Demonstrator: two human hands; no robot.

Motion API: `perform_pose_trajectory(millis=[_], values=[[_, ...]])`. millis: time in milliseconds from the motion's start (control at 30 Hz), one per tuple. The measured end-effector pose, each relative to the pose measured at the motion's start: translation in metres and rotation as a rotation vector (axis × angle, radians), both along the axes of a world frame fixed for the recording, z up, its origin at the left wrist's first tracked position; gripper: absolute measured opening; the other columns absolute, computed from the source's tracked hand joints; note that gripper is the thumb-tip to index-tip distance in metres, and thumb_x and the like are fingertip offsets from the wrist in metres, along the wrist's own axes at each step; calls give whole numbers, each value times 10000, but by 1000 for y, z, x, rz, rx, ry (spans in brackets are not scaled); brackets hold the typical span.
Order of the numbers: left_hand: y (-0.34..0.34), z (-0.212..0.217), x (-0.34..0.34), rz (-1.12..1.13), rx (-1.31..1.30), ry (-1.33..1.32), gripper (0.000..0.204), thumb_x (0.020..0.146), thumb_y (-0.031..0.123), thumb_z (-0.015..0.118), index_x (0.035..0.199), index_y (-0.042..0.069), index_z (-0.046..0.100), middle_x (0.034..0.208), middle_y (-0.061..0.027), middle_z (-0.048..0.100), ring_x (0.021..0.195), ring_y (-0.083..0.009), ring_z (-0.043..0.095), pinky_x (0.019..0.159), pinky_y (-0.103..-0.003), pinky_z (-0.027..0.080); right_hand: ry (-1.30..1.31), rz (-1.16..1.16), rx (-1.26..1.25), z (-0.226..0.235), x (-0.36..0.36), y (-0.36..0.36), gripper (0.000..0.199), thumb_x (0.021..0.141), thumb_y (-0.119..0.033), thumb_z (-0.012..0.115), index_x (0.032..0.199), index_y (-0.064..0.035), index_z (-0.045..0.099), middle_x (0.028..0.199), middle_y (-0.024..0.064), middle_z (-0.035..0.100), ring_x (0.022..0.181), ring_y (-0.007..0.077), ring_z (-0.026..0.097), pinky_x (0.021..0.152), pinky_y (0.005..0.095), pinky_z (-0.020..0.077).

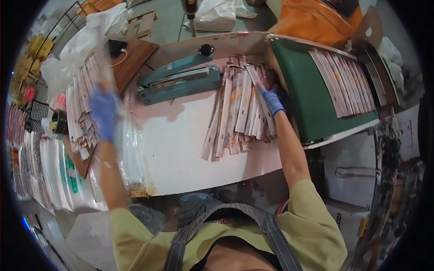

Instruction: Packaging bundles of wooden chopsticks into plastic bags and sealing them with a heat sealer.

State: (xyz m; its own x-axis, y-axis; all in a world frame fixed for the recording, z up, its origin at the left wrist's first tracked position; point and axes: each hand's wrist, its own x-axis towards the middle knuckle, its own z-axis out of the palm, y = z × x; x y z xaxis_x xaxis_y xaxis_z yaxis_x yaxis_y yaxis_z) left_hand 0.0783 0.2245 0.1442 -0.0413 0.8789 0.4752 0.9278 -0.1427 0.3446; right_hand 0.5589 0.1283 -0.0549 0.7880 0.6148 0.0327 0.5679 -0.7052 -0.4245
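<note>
Gloved in blue, my right hand [272,100] is at the right edge of a loose heap of narrow printed packets [235,106] on the white worktop [181,149]. Its fingers close on a packet there; some of them are hidden. My left hand [104,113], also in a blue glove, is smeared by motion beside a second pile of similar packets [80,106] on a brown board at the left. A pale, narrow blurred shape [102,49] rises above its fingers, and I cannot tell whether the hand holds it. Beyond the worktop's middle lies a blue-grey bag sealer [181,80].
A green-surfaced tray [303,97] on the right carries a row of packets [343,83]. Clear plastic bags [132,149] lie by my left forearm, with stacked bags [61,167] farther left. A black cup [58,122] stands near the left pile. An orange sack [312,22] is behind.
</note>
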Motion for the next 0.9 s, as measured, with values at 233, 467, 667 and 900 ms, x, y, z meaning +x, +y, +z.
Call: perform_pose_trajectory(millis=[233, 467, 667, 900], values=[[-108, -140, 230, -395, -595, -377, 794, 708, 335, 647, 1326, 45, 241, 1268, -284, 362, 1201, -362, 355, 1017, -396, 273, 314, 47, 207, -10, -15, -7, 991, 651, -640, 578, 1293, 58, 292, 1269, 278, 377, 1215, 333, 356, 1000, 372, 279], [-68, -128, 265, -558, -1057, -1309, 1102, 548, 220, 828, 1341, -35, 107, 1212, -241, 413, 953, -254, 558, 762, -319, 503, 1758, 142, 628, 52, -98, -45, 425, 805, -379, 594, 1083, -59, 556, 984, 50, 606, 843, 141, 574, 802, 271, 468], [-105, -122, 199, -783, -1052, -1370, 769, 603, 60, 745, 1264, 2, 357, 1127, -123, 530, 951, -216, 566, 805, -302, 485, 1567, 388, 699, 68, -136, -88, 584, 710, -280, 709, 1166, -3, 470, 1018, 92, 576, 929, 157, 547, 832, 265, 440], [-91, -84, 131, -1187, -375, -801, 701, 590, 252, 770, 1172, 23, 453, 1085, -103, 541, 951, -203, 540, 825, -356, 447, 441, 1099, 938, 159, -158, -87, 1153, 450, -332, 855, 1341, -20, 193, 1242, 125, 397, 1156, 212, 372, 978, 323, 313]])
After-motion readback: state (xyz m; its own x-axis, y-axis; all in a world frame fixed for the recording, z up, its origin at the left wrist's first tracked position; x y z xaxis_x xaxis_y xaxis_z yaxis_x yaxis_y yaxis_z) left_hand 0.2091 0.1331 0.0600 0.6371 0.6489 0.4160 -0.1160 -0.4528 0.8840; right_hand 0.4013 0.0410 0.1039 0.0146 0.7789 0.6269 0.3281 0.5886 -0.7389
